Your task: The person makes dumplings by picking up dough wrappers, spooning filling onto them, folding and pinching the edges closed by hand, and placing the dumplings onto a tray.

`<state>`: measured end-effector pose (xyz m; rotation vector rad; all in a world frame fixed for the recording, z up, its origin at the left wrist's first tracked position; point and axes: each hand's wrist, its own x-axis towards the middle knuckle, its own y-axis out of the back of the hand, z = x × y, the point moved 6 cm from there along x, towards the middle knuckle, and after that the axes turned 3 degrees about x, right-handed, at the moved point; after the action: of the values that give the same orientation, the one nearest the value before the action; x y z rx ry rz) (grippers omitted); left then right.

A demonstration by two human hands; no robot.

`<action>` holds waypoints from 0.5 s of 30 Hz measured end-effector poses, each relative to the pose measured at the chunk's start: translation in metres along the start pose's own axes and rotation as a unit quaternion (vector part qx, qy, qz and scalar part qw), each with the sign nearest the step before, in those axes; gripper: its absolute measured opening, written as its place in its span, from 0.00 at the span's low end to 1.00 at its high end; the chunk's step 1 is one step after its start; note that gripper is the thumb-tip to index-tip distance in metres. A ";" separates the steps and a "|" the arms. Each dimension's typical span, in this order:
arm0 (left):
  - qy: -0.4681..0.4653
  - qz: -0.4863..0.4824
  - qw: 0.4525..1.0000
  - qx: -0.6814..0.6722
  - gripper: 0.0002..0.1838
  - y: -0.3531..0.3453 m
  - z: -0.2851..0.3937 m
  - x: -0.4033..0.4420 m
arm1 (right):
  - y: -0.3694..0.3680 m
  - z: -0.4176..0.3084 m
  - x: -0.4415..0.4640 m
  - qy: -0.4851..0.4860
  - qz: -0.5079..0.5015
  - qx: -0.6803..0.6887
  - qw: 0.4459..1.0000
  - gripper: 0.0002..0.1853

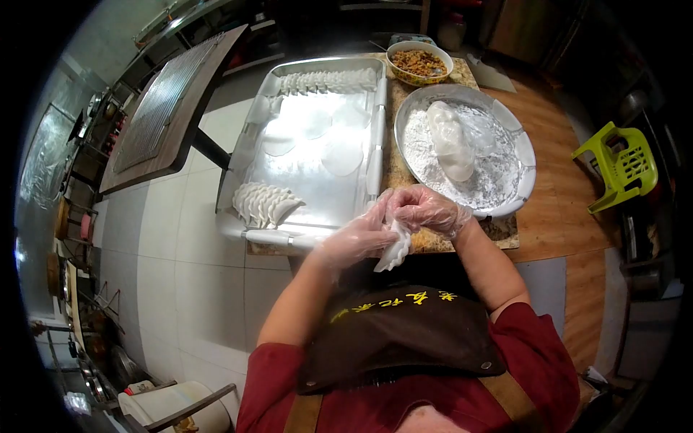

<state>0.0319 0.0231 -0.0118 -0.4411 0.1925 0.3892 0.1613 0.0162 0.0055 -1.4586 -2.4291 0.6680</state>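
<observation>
Both my hands wear clear plastic gloves and meet at the table's front edge. Between them is a white half-moon dumpling [394, 250] with a pleated edge. My left hand [359, 234] is closed around its body from the left. The fingers of my right hand [427, 209] pinch its upper end. To the left lies a metal tray [310, 198] with a row of pleated dumplings [266, 204] at its near left corner and another row [328, 81] along its far side. Several thin round wrappers [342, 156] lie flat in the tray's middle.
On the right stands a wide metal basin [525, 155] of white flour with a lump of dough [450, 141] in it. Behind it is a bowl [393, 52] of brown chopped filling. A green plastic stool [619, 166] is at far right, a dark table [184, 123] at left.
</observation>
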 end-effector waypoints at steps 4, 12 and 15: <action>-0.007 -0.015 0.999 -0.044 0.47 -0.005 0.005 -0.001 | 0.004 0.001 -0.001 0.006 -0.013 -0.016 1.000 0.12; -0.044 -0.046 0.995 -0.077 0.47 0.001 -0.007 0.006 | 0.020 0.009 -0.005 -0.001 0.017 0.010 1.000 0.17; -0.057 -0.045 0.991 -0.114 0.48 -0.001 -0.004 0.002 | 0.005 -0.002 -0.005 0.005 0.010 -0.021 1.000 0.14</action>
<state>0.0342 0.0208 -0.0154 -0.6491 0.0168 0.3484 0.1681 0.0145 0.0047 -1.4990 -2.4383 0.6152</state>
